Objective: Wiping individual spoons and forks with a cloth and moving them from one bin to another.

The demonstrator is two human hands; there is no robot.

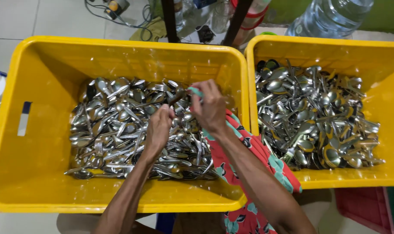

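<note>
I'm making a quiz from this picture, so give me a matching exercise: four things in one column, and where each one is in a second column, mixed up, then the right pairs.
Things:
1. Left yellow plastic crate
2. Right yellow plastic crate
3. Clear plastic water bottle
4. Red floral patterned cloth

Places:
A. On the floor beyond the crates, top right
B. Draped over the rims between the crates
C. Under both hands, full of steel cutlery
D. Away from the hands, full of steel cutlery

Pairs: 1-C, 2-D, 3-A, 4-B
</note>
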